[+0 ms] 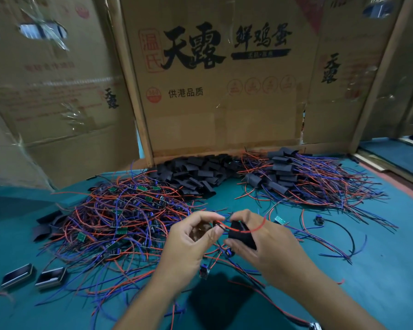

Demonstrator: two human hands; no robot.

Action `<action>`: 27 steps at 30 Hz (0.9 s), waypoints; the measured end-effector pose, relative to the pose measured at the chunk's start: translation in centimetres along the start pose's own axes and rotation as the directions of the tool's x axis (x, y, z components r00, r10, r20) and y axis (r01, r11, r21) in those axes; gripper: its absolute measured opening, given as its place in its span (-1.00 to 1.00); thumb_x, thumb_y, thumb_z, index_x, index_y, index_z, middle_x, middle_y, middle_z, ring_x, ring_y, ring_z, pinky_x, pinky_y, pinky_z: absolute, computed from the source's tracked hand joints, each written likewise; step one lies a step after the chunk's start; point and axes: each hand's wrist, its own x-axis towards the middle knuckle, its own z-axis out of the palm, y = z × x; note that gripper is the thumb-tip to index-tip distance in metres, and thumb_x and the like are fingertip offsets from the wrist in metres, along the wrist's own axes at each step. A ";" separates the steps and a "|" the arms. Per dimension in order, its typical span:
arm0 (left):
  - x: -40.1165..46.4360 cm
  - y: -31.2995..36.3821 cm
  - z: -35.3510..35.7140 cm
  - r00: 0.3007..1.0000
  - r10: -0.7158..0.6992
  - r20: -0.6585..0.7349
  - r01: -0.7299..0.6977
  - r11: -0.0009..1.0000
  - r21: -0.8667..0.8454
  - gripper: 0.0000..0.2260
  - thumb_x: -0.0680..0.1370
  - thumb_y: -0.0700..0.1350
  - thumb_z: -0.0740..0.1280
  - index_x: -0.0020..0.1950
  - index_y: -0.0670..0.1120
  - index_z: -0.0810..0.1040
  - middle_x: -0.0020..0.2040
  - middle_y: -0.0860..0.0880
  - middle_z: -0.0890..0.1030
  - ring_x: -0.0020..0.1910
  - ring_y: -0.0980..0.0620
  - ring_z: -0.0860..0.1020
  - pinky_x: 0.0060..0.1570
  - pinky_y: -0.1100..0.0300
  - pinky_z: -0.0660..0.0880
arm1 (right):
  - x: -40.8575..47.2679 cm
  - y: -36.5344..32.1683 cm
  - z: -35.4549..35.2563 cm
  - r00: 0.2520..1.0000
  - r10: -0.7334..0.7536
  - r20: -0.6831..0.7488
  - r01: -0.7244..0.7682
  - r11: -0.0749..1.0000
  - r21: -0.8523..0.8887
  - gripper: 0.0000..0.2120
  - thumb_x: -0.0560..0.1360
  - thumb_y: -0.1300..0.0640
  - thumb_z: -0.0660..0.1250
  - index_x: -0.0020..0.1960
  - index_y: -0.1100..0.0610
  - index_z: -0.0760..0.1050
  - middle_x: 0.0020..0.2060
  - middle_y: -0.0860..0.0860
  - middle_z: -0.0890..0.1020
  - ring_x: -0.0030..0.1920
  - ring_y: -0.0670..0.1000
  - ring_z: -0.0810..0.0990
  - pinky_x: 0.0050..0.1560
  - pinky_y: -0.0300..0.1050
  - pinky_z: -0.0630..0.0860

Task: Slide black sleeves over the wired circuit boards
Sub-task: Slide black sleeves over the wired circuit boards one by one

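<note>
We see a black sleeve (242, 235) held above the middle of the bench, towards its near edge, gripped in the right hand (262, 244) with the fingers curled round it and the thumb underneath. A red wire (243, 231) loops across the sleeve's front and out past the right fingers. The left hand (191, 241) sits just beside it, its thumb and forefinger pinching the wire ends at the sleeve's mouth; the other left fingers are curled in. We cannot tell whether a circuit board is already inside the sleeve, since the hands and the sleeve hide it.

Behind the left hand, towards the left side of the bench, lies a big heap of wired circuit boards (119, 217), small green boards tangled in red and blue wires. At the back edge in the middle is a pile of loose black sleeves (196, 175). To its right, towards the back right corner, a second heap (303, 182) shows black sleeves with red and blue wires trailing out of them. A few single wired pieces (320, 221) lie apart to the right of the hands.

Near the front left corner of the green bench (379, 270) rest two small dark rectangular trays (34, 278), side by side. Cardboard panels (215, 79) printed with large black characters stand upright along the back edge.
</note>
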 end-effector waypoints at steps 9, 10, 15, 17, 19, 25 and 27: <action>0.2 0.1 0.0 0.999 0.036 0.005 -0.036 0.996 -0.077 -0.85 0.39 -0.25 0.48 -0.07 -0.24 0.66 -0.15 -0.05 0.69 -0.18 0.09 0.64 -0.12 0.29 0.54 | 0.0 0.1 -0.3 0.999 -0.001 0.036 0.001 1.000 -0.024 -0.65 0.49 -0.27 0.29 0.22 -0.18 0.41 -0.03 -0.19 0.59 -0.05 -0.07 0.53 -0.12 -0.13 0.38; 0.2 0.2 0.2 0.999 0.040 -0.003 -0.040 0.996 -0.076 -0.86 0.38 -0.28 0.49 -0.08 -0.26 0.66 -0.16 -0.04 0.68 -0.20 0.10 0.64 -0.15 0.31 0.53 | 0.0 0.1 -0.3 1.000 0.002 0.019 -0.002 1.000 -0.011 -0.65 0.48 -0.26 0.32 0.21 -0.16 0.43 -0.05 -0.18 0.60 -0.08 -0.06 0.54 -0.14 -0.12 0.39; 0.1 0.1 0.2 0.997 0.067 -0.025 -0.069 0.993 -0.094 -0.84 0.36 -0.27 0.50 -0.10 -0.26 0.63 -0.26 -0.02 0.66 -0.26 0.15 0.59 -0.21 0.35 0.50 | 0.1 0.3 -0.4 1.000 -0.005 -0.013 0.006 0.999 0.031 -0.65 0.48 -0.23 0.34 0.17 -0.08 0.47 -0.08 -0.18 0.61 -0.11 -0.05 0.54 -0.13 -0.13 0.38; -0.1 0.1 0.3 0.996 0.089 -0.024 -0.090 0.993 -0.071 -0.84 0.37 -0.23 0.52 -0.12 -0.24 0.62 -0.25 -0.04 0.65 -0.24 0.10 0.57 -0.19 0.31 0.49 | 0.1 0.2 -0.4 0.999 -0.041 -0.020 0.042 0.999 0.033 -0.65 0.48 -0.24 0.32 0.13 -0.04 0.50 -0.11 -0.17 0.61 -0.15 -0.05 0.53 -0.17 -0.10 0.42; -0.2 0.0 0.5 0.995 0.091 -0.028 -0.093 0.992 -0.081 -0.84 0.38 -0.24 0.55 -0.14 -0.23 0.61 -0.26 -0.04 0.64 -0.26 0.10 0.56 -0.21 0.32 0.49 | 0.0 0.0 -0.3 0.998 -0.063 -0.029 0.065 0.997 0.044 -0.65 0.48 -0.24 0.31 0.10 0.00 0.52 -0.15 -0.15 0.60 -0.20 -0.03 0.52 -0.21 -0.04 0.47; 0.0 -0.3 0.9 0.998 0.045 -0.048 -0.052 0.987 -0.150 -0.89 0.34 -0.23 0.52 -0.20 -0.19 0.64 -0.28 0.01 0.64 -0.27 0.13 0.58 -0.22 0.34 0.49 | 0.1 0.0 -0.3 0.998 -0.059 -0.037 0.064 0.983 0.173 -0.68 0.48 -0.25 0.31 0.08 -0.05 0.49 -0.18 -0.19 0.55 -0.21 -0.15 0.47 -0.17 -0.14 0.45; -0.1 -0.5 0.7 1.000 0.008 -0.031 -0.013 0.987 -0.161 -0.93 0.37 -0.18 0.51 -0.20 -0.14 0.67 -0.26 -0.03 0.66 -0.25 0.10 0.59 -0.19 0.32 0.50 | 0.2 0.0 -0.3 0.998 -0.057 -0.031 0.062 0.976 0.206 -0.67 0.48 -0.24 0.32 0.09 -0.04 0.50 -0.17 -0.20 0.55 -0.20 -0.17 0.46 -0.15 -0.19 0.44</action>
